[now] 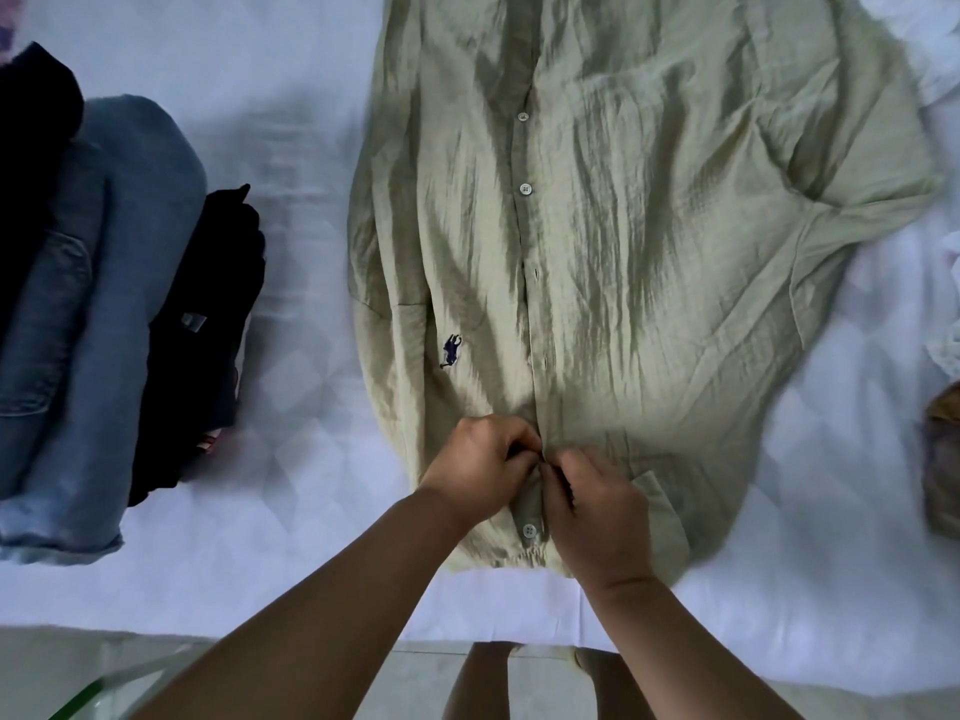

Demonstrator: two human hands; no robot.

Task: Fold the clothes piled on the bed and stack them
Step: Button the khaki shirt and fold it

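Note:
A pale green button-up shirt lies front side up on the white bed, collar end near me, a small dark logo on its chest. My left hand and my right hand meet at the button placket near the collar. Both pinch the placket fabric with curled fingers, just above a white button. At the left lie folded clothes: blue jeans, a black garment beside them, and another dark piece at the far left.
The bed's near edge runs across the bottom, with tiled floor and my legs below it. A brown object sits at the right edge, white crumpled fabric at the top right. A glass edge shows bottom left.

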